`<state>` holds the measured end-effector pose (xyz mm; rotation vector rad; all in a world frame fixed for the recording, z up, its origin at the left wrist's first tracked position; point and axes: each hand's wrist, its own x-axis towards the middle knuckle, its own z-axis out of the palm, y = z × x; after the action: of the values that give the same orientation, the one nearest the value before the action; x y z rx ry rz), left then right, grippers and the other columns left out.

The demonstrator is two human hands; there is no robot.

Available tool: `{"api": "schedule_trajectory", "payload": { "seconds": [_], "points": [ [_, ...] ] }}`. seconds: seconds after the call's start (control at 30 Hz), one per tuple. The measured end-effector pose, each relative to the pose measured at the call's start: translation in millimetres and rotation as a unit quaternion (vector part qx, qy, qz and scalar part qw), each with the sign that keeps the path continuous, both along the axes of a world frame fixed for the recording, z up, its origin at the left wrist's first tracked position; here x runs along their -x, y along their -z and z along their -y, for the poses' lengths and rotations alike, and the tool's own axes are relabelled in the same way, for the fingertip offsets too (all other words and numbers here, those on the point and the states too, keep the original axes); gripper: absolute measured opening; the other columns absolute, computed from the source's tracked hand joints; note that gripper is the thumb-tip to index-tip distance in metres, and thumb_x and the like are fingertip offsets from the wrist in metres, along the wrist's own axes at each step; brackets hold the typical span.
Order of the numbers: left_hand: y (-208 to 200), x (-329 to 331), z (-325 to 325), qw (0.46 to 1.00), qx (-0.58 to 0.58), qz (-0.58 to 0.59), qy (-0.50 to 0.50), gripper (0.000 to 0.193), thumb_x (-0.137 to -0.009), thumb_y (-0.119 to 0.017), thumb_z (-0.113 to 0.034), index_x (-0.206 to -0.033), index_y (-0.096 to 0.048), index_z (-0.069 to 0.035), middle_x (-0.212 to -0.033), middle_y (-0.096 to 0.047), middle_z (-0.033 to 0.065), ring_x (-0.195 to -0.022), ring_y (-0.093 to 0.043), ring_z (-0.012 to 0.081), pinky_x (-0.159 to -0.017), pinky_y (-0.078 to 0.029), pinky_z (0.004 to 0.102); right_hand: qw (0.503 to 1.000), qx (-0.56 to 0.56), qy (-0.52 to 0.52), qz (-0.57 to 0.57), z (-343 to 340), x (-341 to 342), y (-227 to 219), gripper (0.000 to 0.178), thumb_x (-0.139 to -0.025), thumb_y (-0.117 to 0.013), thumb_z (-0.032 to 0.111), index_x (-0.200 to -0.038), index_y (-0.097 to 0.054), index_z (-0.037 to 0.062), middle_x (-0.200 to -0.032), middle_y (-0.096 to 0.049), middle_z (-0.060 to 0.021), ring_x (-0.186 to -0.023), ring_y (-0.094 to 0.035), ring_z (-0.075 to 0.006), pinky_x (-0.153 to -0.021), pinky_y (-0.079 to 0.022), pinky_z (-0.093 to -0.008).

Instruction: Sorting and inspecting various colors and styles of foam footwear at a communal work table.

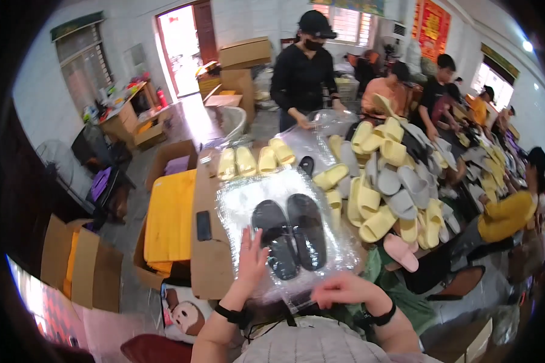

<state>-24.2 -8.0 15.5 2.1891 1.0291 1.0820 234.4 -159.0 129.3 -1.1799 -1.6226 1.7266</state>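
A pair of black slippers lies under clear plastic on a stack of clear plastic bags right in front of me. My left hand is open, fingers stretched out, at the left side of the slippers. Over the near right edge of the bags is my right hand, its fingers bent and slightly blurred; whether they hold anything does not show. Beyond the bags stand several pale yellow slippers. A heap of yellow and grey slippers rises to the right, with a pink slipper at its near edge.
Left of the bags, a dark phone lies on cardboard. Beside it a box holds yellow sheets. An open carton stands on the floor at left. Across the table a person in black handles clear plastic. Several people sit along the right.
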Motion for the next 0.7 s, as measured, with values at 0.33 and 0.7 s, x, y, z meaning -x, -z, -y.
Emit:
{"api": "schedule_trajectory", "payload": {
  "seconds": [0.33,0.7],
  "points": [
    [53,-16,-11,0.997,0.034,-0.055,-0.033,0.061,-0.101,-0.046,-0.023,-0.155,-0.025,-0.002,-0.16,-0.017,0.0299,-0.148,-0.015,0.0456,-0.121,-0.014,0.0489,0.796,-0.253,0.276,0.475,-154,70,122,0.058,-0.08,-0.074,0.051,-0.097,-0.063,-0.0027,-0.098,-0.067,-0.0205,-0.088,-0.068,-0.0342,-0.074,-0.056,-0.0428],
    [50,-18,-8,0.995,-0.004,-0.094,-0.04,0.069,-0.1,-0.046,-0.034,-0.155,-0.022,-0.001,-0.16,-0.014,0.0301,-0.148,-0.014,0.0471,-0.12,-0.014,0.0514,0.794,-0.295,0.355,0.396,-167,57,148,0.029,-0.087,-0.062,0.034,-0.094,-0.061,0.0064,-0.08,-0.068,-0.017,-0.078,-0.068,-0.036,-0.068,-0.054,-0.0496]
  ]
}}
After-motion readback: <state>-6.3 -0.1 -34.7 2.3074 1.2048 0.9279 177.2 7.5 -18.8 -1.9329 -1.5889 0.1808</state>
